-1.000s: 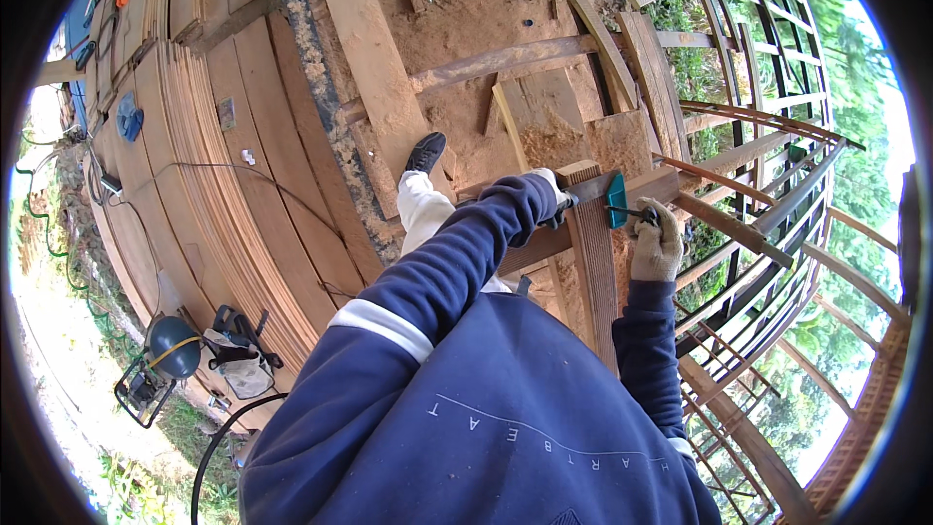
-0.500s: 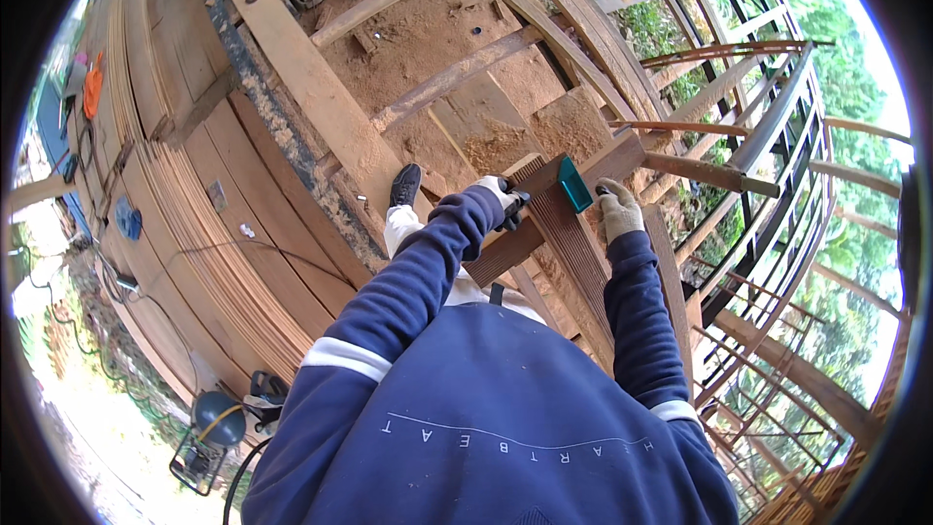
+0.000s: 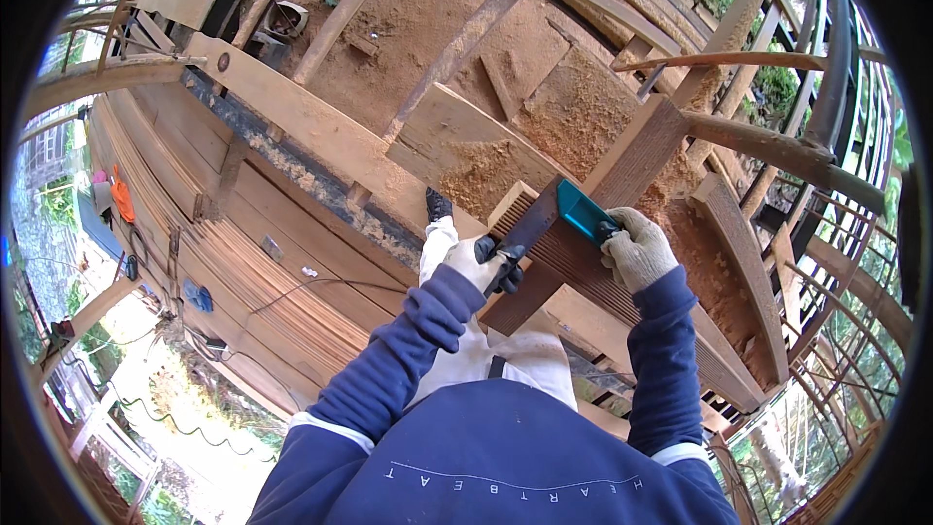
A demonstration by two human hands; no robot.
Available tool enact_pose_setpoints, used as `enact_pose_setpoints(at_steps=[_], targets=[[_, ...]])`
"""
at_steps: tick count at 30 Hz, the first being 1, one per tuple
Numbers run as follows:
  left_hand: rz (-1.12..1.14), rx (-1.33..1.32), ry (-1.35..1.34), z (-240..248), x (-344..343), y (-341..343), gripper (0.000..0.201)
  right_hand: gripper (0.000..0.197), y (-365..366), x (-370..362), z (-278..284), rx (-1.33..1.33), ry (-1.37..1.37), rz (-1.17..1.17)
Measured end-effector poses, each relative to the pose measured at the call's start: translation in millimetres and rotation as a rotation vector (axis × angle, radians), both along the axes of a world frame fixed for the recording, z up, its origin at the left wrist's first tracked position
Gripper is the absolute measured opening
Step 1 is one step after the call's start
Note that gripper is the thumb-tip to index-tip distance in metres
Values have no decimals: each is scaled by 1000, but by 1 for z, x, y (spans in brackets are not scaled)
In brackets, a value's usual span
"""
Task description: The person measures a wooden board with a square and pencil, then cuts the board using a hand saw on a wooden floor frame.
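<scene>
Square [image 3: 583, 211] lies across the grooved plank [image 3: 573, 261], right of frame centre. Left hand [image 3: 496, 263] grips its dark blade; right hand [image 3: 637, 250] has now reached its teal edge, fingers curled, their exact hold unclear.

One left hand [image 3: 493, 265] and one right hand [image 3: 638, 251] are showing, making two! One teal tool [image 3: 581, 211] is sitting between them, one shoe [image 3: 439, 204] is peeking out, and one orange cloth [image 3: 121, 196] and one blue cloth [image 3: 198, 295] are lying near the left edge of the deck [image 3: 330, 316].
</scene>
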State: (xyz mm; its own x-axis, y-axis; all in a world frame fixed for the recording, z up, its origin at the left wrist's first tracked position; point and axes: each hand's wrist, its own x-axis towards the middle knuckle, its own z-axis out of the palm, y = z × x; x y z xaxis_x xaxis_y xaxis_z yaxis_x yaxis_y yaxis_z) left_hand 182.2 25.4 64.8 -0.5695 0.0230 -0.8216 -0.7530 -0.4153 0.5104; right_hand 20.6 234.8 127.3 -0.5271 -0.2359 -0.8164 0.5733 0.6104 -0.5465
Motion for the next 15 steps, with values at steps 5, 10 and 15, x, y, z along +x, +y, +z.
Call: enact_pose_setpoints(at_steps=[5,10,15], targets=[[62,89,-68,11,-8,-1,17,32,4,1,-8,-7,6,-11],[92,136,-84,8,-2,-4,17,29,-6,-7,-1,12,-39,-32],[81,145,-106,13,-9,-5,18,29,-5,-10,3,8,-52,-23]])
